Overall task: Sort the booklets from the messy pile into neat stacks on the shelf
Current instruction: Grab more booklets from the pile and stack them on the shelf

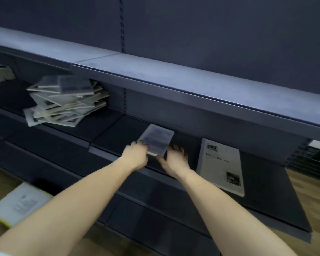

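Lying between both hands [135,153]: booklets [156,140]

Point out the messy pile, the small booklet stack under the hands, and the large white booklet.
messy pile [67,104], head view, on the fanned booklet edges.
small booklet stack [155,139], head view, on its top cover.
large white booklet [222,163], head view, on the middle of its cover.

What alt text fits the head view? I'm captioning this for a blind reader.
Two bare hands, left hand and right hand, set a small stack of booklets on a dark shelf. A messy pile sits further left; a white booklet lies to the right.
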`<state>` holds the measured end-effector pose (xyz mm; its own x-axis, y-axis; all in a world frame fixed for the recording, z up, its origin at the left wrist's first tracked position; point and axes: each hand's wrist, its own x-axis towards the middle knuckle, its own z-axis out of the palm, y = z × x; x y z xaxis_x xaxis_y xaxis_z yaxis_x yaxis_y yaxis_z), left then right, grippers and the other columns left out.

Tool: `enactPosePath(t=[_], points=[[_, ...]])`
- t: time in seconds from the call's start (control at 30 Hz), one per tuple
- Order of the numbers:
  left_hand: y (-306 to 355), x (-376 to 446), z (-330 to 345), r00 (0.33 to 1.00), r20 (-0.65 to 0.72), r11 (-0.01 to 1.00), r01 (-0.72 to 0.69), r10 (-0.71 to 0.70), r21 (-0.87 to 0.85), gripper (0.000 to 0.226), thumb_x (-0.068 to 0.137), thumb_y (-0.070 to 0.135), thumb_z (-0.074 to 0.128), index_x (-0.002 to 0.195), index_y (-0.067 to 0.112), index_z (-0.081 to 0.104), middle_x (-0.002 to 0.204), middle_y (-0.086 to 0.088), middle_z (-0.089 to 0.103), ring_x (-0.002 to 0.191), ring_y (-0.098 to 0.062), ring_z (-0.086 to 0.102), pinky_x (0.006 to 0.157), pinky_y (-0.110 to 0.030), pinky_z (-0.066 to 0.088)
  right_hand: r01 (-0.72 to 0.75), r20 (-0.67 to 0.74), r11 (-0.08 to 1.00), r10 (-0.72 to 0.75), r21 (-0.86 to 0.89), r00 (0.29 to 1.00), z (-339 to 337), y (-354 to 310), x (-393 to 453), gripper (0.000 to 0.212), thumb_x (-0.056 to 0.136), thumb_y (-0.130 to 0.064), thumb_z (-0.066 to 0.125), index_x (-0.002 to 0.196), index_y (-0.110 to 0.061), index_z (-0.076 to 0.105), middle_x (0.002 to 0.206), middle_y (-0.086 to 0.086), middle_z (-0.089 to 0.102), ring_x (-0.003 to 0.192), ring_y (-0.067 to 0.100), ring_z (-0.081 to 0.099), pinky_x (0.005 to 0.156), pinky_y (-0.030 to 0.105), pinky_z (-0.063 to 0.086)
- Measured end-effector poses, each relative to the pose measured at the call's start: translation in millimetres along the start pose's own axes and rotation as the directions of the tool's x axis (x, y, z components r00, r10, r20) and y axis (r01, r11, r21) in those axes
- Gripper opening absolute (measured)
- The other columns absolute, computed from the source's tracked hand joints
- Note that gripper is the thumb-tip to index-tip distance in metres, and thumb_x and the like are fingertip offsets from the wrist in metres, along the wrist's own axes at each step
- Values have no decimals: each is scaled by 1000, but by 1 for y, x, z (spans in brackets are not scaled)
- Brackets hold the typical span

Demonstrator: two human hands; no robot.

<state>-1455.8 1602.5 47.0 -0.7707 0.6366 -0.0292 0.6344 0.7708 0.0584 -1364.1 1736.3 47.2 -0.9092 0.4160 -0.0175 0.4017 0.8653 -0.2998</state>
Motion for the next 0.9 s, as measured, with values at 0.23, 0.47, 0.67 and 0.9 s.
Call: enactPosePath(t=[0.23,0.47,0.67,0.9], points=[[-109,-20,-24,999,-43,999,23,-21,45,49,96,31,48,142,15,43,136,-13,43,122,-34,45,95,-44,43,100,-34,995,-100,-4,994,15,-112,28,56,98,-48,49,142,-14,45,137,13,54,124,33,48,98,41,43],[-206,-33,-40,997,-63,998,49,-47,40,50,96,32,48,143,16,40,139,-12,41,125,-33,42,96,-44,42,129,-57,991,-127,26,990,36,-212,54,60,99,-46,47,149,-14,37,146,12,45,133,34,38,106,49,36],[-275,-34,-53,992,-88,994,98,-93,57,48,97,32,47,141,15,41,139,-12,41,127,-32,40,99,-44,39,167,-75,985,-164,48,984,49,-273,77,58,99,-44,48,148,-13,38,146,12,46,135,33,37,106,48,36],[-334,-14,-58,977,-131,985,171,-167,16,45,95,30,49,137,13,44,138,-14,40,129,-32,36,101,-44,38,207,-74,975,-201,77,977,61,-328,125,59,100,-41,49,150,-15,33,149,12,40,136,35,35,109,50,33]])
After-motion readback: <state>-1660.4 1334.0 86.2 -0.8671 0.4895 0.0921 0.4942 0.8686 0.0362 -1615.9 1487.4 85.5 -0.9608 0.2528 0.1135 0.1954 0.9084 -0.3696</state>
